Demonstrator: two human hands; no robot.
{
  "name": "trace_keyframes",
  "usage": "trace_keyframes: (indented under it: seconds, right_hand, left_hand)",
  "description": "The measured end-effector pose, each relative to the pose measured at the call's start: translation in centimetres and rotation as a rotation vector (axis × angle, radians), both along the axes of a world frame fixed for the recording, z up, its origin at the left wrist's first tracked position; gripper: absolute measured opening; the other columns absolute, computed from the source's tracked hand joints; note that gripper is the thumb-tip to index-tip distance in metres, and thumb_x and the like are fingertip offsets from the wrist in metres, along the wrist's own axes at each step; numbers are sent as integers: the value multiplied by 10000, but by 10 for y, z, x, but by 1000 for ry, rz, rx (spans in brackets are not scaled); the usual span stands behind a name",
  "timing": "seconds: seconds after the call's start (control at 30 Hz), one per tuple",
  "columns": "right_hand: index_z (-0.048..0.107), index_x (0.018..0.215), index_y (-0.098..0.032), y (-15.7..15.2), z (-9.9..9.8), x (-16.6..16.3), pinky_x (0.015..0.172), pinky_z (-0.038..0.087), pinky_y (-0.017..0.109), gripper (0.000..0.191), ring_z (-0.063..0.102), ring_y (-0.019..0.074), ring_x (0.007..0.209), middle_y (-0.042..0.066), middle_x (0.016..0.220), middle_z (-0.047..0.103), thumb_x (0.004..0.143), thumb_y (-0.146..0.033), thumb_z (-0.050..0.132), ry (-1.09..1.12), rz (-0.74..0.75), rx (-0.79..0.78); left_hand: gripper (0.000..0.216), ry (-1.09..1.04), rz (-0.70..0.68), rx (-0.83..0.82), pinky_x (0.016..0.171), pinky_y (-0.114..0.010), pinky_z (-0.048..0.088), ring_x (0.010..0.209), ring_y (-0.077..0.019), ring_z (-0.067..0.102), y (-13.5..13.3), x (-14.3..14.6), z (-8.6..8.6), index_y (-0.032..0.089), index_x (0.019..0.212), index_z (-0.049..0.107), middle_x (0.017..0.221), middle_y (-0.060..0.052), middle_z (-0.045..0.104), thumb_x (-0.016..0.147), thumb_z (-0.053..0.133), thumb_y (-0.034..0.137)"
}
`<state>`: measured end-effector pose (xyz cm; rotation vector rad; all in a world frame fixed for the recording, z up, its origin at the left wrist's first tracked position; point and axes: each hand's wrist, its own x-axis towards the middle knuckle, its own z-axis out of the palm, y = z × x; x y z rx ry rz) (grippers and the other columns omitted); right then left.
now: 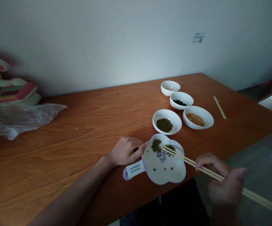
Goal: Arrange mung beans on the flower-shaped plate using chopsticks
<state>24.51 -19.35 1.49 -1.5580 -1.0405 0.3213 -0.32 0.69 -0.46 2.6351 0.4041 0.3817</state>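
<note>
My right hand (223, 180) grips a pair of wooden chopsticks (202, 166), whose tips reach down to mung beans on a flower-shaped plate (164, 175). This white plate has a purple rim, a cartoon figure and a labelled handle. Two small heaps of green mung beans (156, 145) lie at its far side. At the plate's left edge, my left hand (127, 151) rests on the table with its thumb on the rim; its fingertips are partly hidden. Just behind the plate stands a white bowl (155, 124) of mung beans.
Further back are a white bowl (210, 119) of yellow beans, a bowl (189, 99) with dark contents and another white bowl (166, 92). A pale stick (220, 107) lies at right. Crumpled clear plastic (37, 116) and a red-and-white object (15, 94) occupy the left.
</note>
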Motion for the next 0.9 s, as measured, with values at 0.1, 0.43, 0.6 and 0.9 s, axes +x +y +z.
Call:
trace_keyframes:
  seconds: [0.1, 0.43, 0.6, 0.9]
  right_hand:
    - [696, 602, -194, 0, -7, 10, 570, 446, 345, 906, 623, 224, 619, 91, 631, 652, 921, -770, 73, -48, 35, 7]
    - [678, 628, -212, -1, -3, -1, 600, 417, 341, 858, 601, 215, 633, 67, 640, 638, 943, -742, 82, -22, 1, 23]
    - [680, 616, -223, -2, -1, -2, 587, 398, 344, 864, 586, 218, 625, 63, 624, 634, 927, -769, 88, -30, 7, 31]
    - [675, 618, -203, -2, -8, -1, 619, 414, 363, 873, 606, 231, 651, 72, 628, 639, 947, -734, 65, -23, -7, 22]
  left_hand:
    - [431, 4, -2, 2, 665, -267, 392, 655, -125, 539, 0, 0, 0, 172, 721, 522, 705, -23, 606, 1069, 313, 318]
    - [417, 20, -8, -3, 674, -265, 383, 664, -122, 533, 1, 0, -1, 173, 734, 509, 716, -15, 602, 1071, 314, 320]
    - [409, 21, -7, 4, 675, -268, 378, 663, -121, 530, 1, 0, -1, 174, 735, 505, 713, -11, 597, 1070, 320, 319]
    - [403, 27, -4, -3, 683, -268, 382, 675, -119, 539, 0, 0, 1, 173, 742, 510, 729, -8, 606, 1070, 324, 316]
